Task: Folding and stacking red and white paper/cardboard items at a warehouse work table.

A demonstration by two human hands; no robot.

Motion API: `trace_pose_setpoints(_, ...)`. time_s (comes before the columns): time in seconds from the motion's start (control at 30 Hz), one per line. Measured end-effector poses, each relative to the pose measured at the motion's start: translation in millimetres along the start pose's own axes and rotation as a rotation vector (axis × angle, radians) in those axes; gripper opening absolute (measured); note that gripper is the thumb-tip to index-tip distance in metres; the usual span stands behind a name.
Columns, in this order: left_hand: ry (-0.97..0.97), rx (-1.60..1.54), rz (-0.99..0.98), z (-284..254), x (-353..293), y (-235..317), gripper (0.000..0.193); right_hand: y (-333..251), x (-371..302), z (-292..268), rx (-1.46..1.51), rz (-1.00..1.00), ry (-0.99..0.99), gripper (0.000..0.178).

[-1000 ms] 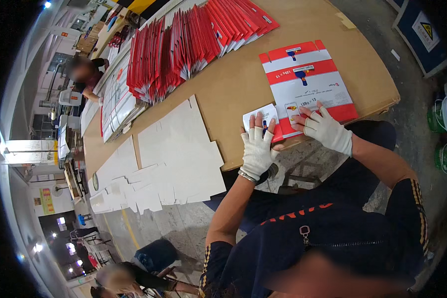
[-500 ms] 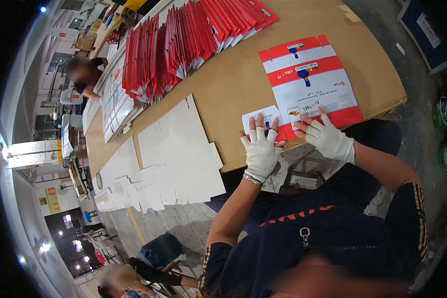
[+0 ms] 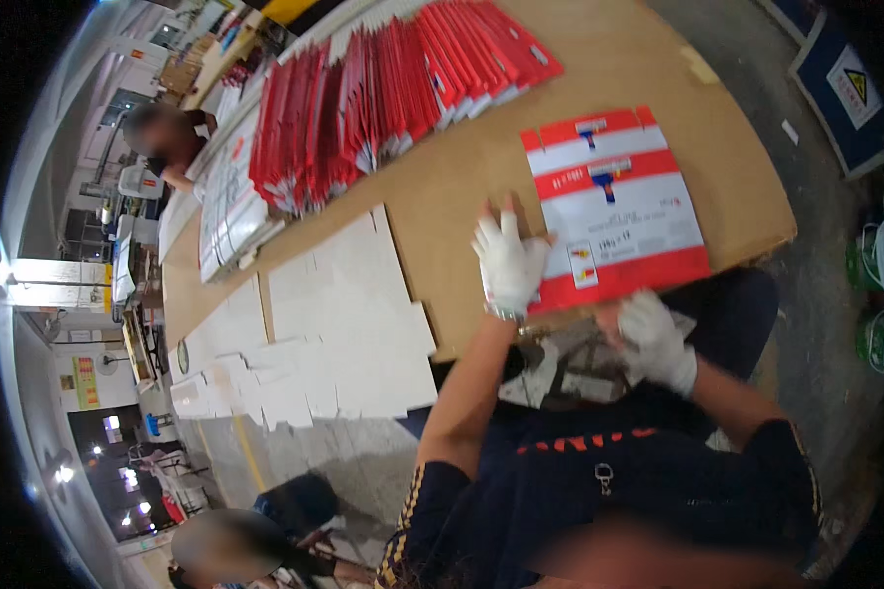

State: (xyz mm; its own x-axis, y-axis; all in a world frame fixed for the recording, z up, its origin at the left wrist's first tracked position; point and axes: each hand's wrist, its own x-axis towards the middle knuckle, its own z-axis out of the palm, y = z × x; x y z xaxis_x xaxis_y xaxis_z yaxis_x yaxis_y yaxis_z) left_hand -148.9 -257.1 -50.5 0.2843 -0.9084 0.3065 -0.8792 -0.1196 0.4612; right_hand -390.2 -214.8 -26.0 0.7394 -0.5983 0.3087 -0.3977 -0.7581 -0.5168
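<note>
- Red-and-white carton (image 3: 624, 221) lies at the worktop's (image 3: 732, 157) near edge: best kept flat, square.
- Left hand (image 3: 511, 263) spreads at its side, gripping nothing.
- Right hand (image 3: 648, 339) half-curled; hold unclear.

A brown tabletop (image 3: 648, 74) bears a flat red-and-white carton (image 3: 624, 221), white sheets (image 3: 344, 314) and red, probably folded cartons (image 3: 388, 88).
</note>
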Motion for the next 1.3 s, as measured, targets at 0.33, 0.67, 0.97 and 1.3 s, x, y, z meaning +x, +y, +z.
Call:
trace_pose_setpoints(0.33, -0.354, -0.165, 0.093, -90, -105, 3, 0.077, 91, -44, -112, 0.576, 0.971, 0.472, 0.003)
trace_pose_setpoints(0.67, -0.424, 0.415, -0.588, -143, -181, -91, 0.100, 421, 204, -166, 0.120, 0.623, 0.040, 0.030)
trace_pose_setpoints(0.97, -0.040, 0.253, -0.465, -186, -179, -65, 0.044, 295, 345, -29, 0.392, 0.352, 0.155, 0.038)
trace_pose_setpoints(1.3, -0.045, 0.000, 0.267, -176, -152, 11, 0.034, -59, 115, 23, 0.237, -0.728, 0.025, 0.039)
